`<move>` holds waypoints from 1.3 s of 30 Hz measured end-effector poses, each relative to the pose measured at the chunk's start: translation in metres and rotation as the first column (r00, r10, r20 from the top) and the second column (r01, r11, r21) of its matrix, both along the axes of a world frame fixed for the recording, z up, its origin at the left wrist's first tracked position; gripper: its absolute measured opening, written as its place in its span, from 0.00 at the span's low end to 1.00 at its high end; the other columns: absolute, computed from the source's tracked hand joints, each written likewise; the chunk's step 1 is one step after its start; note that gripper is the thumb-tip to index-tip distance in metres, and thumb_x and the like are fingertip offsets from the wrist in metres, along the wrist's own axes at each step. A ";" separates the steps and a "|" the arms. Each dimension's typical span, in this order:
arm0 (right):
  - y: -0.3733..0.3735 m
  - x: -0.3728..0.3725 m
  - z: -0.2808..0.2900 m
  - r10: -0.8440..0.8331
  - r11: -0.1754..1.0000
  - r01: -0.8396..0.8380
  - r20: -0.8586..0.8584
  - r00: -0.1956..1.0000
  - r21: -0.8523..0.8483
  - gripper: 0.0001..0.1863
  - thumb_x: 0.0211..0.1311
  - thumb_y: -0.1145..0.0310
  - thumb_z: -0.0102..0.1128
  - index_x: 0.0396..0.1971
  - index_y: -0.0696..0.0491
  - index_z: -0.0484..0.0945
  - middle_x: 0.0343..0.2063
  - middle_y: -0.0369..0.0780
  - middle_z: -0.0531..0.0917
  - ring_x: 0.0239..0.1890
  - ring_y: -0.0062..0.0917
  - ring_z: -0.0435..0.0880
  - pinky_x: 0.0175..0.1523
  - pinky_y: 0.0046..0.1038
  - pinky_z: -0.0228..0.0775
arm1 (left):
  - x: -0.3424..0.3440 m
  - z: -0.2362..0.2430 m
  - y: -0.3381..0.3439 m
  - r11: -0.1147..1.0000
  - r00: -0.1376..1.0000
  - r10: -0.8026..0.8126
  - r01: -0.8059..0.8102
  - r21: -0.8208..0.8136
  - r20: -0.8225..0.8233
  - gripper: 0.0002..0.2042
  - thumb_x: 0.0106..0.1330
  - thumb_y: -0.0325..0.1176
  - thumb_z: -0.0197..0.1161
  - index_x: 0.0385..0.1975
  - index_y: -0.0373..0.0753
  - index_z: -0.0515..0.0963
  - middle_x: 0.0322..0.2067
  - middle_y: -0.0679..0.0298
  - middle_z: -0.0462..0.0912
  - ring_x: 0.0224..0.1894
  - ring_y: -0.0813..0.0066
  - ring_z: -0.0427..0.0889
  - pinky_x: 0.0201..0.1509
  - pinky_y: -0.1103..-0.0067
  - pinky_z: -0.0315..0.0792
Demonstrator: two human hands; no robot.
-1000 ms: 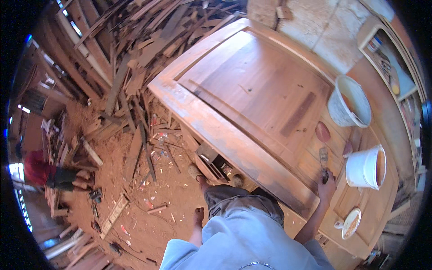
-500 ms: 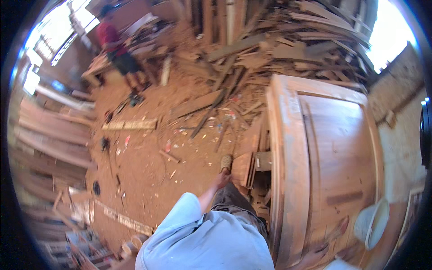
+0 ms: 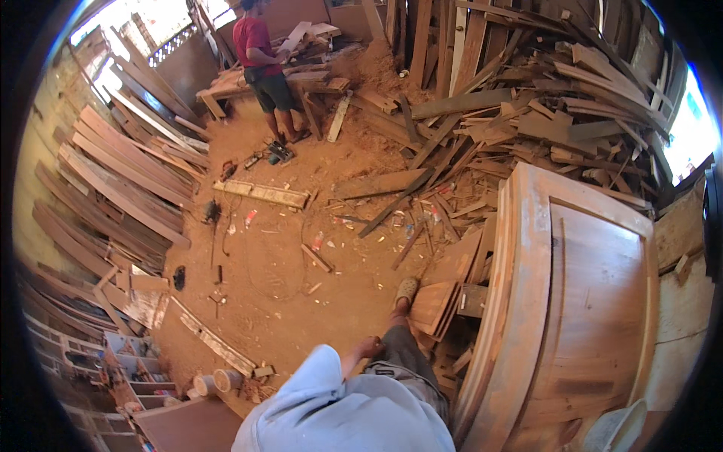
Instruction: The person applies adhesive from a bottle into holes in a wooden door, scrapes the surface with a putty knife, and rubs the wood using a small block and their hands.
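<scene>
My left hand (image 3: pixel 369 347) hangs beside my left thigh, below a light blue sleeve. Its fingers are too small and foreshortened to make out, and nothing can be seen sticking out of it. My right hand is out of the picture. To my right, a stack of panelled wooden doors (image 3: pixel 523 294) rises close beside my legs. On the top door rests a short dark strip of wood (image 3: pixel 584 388). A whitish bucket (image 3: pixel 617 428) stands at the door's near end, partly cut off by the dark rim of the picture.
Smaller wooden panels (image 3: pixel 434 305) lean beside my foot. Scrap wood (image 3: pixel 520 124) is heaped far right; long boards (image 3: pixel 124 177) line the left. A person in a red shirt (image 3: pixel 254 41) stands by a far workbench (image 3: pixel 218 94). A pale plank (image 3: pixel 263 193) and power tools (image 3: pixel 280 153) lie on the floor.
The view has swung, so the room sits farther right and lower. My left hand has drawn back toward my thigh. My right hand, blurred over the door before, has gone from view.
</scene>
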State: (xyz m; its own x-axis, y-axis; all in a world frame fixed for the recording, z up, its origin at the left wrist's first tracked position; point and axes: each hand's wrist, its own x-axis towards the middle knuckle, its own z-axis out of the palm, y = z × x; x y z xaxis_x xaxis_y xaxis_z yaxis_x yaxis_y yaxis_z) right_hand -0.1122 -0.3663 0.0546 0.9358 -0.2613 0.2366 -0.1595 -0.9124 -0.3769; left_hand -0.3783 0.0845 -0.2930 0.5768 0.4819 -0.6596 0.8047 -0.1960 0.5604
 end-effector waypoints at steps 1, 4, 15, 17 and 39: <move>-0.002 -0.002 0.002 -0.008 1.000 0.008 -0.016 1.000 -0.007 0.20 0.68 0.67 0.51 0.54 0.64 0.71 0.51 0.57 0.77 0.54 0.50 0.76 0.59 0.43 0.67 | -0.008 0.001 -0.007 0.999 0.998 -0.020 0.022 -0.040 0.063 0.25 0.64 0.52 0.57 0.49 0.34 0.80 0.47 0.43 0.83 0.53 0.46 0.81 0.56 0.60 0.74; -0.010 -0.007 0.010 -0.040 0.999 0.040 -0.028 0.999 0.001 0.20 0.67 0.66 0.51 0.53 0.64 0.72 0.49 0.57 0.77 0.52 0.50 0.77 0.58 0.44 0.68 | -0.002 0.019 -0.016 0.996 0.997 0.073 -0.075 0.046 0.037 0.26 0.66 0.51 0.57 0.48 0.32 0.80 0.48 0.43 0.82 0.53 0.46 0.81 0.58 0.61 0.73; -0.073 -0.044 -0.018 -0.146 0.982 0.175 -0.310 0.939 0.068 0.22 0.74 0.69 0.47 0.61 0.65 0.67 0.58 0.57 0.75 0.60 0.47 0.75 0.64 0.36 0.67 | 0.090 -0.032 0.015 0.996 0.974 -0.026 0.007 0.087 0.223 0.23 0.70 0.47 0.61 0.53 0.33 0.77 0.49 0.48 0.83 0.54 0.57 0.81 0.57 0.65 0.73; -0.070 -0.042 -0.014 -0.105 0.964 0.121 -0.076 0.992 0.237 0.21 0.73 0.70 0.49 0.61 0.66 0.67 0.56 0.58 0.76 0.58 0.47 0.77 0.61 0.38 0.68 | 0.100 -0.034 0.020 0.998 0.922 0.054 -0.039 -0.047 0.382 0.23 0.70 0.44 0.61 0.56 0.33 0.75 0.51 0.50 0.82 0.55 0.62 0.80 0.58 0.68 0.73; -0.010 -0.057 0.019 -0.354 0.927 0.357 -0.051 0.934 0.111 0.17 0.66 0.64 0.61 0.47 0.59 0.71 0.35 0.54 0.82 0.35 0.48 0.83 0.41 0.43 0.75 | 0.033 0.010 0.074 0.979 0.997 0.042 -0.028 -0.200 0.069 0.18 0.72 0.43 0.58 0.54 0.39 0.74 0.44 0.60 0.81 0.39 0.64 0.85 0.36 0.72 0.78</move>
